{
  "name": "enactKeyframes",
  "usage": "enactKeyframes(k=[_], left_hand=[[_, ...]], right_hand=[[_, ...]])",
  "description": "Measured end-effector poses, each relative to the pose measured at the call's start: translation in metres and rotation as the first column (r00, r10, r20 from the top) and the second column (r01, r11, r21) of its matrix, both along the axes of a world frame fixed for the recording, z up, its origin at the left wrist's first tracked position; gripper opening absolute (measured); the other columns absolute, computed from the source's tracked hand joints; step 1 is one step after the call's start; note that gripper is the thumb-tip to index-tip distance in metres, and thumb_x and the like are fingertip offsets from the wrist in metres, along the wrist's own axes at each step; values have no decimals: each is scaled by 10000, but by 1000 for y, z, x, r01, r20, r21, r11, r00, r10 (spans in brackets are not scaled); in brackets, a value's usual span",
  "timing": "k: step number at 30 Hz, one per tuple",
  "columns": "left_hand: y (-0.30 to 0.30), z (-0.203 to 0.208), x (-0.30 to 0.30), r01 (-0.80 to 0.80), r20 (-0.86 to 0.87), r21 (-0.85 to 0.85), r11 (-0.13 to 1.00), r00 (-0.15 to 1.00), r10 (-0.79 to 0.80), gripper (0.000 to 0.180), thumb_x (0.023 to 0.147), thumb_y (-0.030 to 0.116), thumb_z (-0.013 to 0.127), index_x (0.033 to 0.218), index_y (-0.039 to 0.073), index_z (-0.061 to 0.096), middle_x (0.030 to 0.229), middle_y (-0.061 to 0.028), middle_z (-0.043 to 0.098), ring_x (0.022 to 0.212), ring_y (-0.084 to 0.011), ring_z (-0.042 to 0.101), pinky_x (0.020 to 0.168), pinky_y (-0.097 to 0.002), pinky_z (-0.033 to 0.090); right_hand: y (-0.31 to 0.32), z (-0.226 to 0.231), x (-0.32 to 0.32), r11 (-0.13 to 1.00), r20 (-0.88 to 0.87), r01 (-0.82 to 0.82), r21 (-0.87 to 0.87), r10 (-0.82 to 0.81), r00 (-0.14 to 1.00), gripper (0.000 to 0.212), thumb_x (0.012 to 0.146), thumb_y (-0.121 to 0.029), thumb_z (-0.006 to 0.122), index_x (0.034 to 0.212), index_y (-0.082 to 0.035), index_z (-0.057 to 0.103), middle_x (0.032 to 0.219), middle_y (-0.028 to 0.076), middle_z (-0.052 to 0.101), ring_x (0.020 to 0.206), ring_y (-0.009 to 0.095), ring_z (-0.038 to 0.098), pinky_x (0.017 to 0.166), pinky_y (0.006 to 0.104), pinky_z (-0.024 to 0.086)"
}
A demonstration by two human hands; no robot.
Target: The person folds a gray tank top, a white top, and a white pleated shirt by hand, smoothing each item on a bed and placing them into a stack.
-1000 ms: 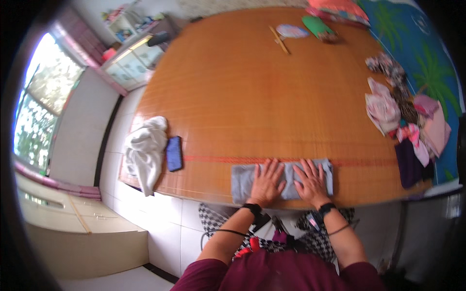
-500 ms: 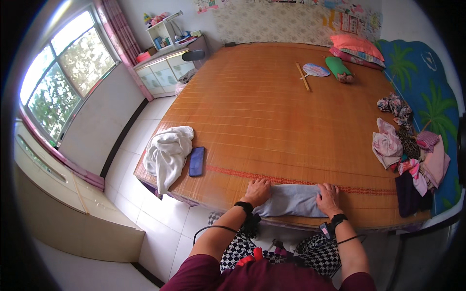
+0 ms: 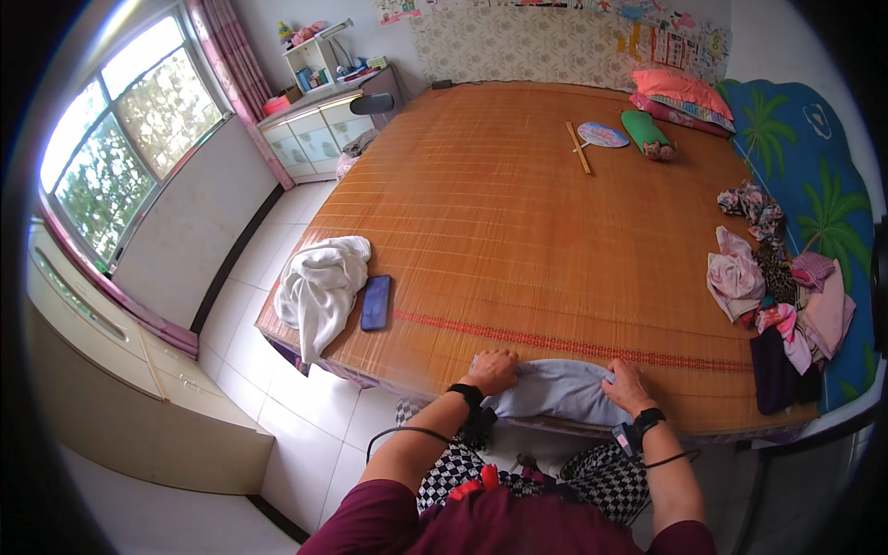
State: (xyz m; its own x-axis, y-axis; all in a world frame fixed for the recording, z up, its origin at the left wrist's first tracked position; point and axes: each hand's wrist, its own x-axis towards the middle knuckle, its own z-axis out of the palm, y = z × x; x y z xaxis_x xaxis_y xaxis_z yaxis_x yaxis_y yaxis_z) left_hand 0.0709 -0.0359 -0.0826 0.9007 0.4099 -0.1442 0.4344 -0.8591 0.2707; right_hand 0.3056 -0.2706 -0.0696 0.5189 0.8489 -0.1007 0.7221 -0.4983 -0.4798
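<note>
A light grey-blue folded cloth (image 3: 562, 390), perhaps a garment, lies as a long strip at the near edge of the mat-covered bed (image 3: 462, 240). My left hand (image 3: 492, 372) is closed over its left end, fingertips bent down at its upper corner. The right end is pinched by my right hand (image 3: 631, 388), thumb toward the cloth and fingers curled. Between the two hands the cloth bows up a little and looks loosely rounded. Both wrists wear black bands with cables.
Left on the bed are a crumpled white cloth (image 3: 324, 282) and a dark blue phone (image 3: 376, 302). Several clothes (image 3: 735, 277) are heaped at right. Farther back lie a wooden stick (image 3: 578, 148), a hand fan (image 3: 603, 134), a green bolster (image 3: 643, 131) and stacked pillows (image 3: 680, 92).
The cloth strip was flatter and straighter; now its upper edge curves and its ends are drawn in and down. Both hands have moved slightly toward me.
</note>
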Motion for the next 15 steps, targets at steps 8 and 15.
enactKeyframes(k=[8, 15], left_hand=[[10, 39, 10, 84, 14, -179, 980, 996, -83, 373, 750, 269, 688, 1009, 16, 598, 930, -234, 654, 910, -415, 631, 772, -486, 509], [18, 118, 25, 20, 353, 170, 985, 932, -80, 119, 794, 88, 591, 904, 74, 547, 818, -153, 619, 810, -382, 602, 723, -480, 477]], right_hand=[[-17, 1, 31, 996, -136, -81, 25, 83, 987, 318, 745, -243, 749, 927, -22, 611, 916, 181, 659, 878, 323, 638, 750, 399, 506], [-3, 104, 24, 922, 76, -4, 387, -27, 997, 215, 774, -102, 684, 959, -56, 586, 902, 150, 634, 870, 368, 609, 750, 421, 488]])
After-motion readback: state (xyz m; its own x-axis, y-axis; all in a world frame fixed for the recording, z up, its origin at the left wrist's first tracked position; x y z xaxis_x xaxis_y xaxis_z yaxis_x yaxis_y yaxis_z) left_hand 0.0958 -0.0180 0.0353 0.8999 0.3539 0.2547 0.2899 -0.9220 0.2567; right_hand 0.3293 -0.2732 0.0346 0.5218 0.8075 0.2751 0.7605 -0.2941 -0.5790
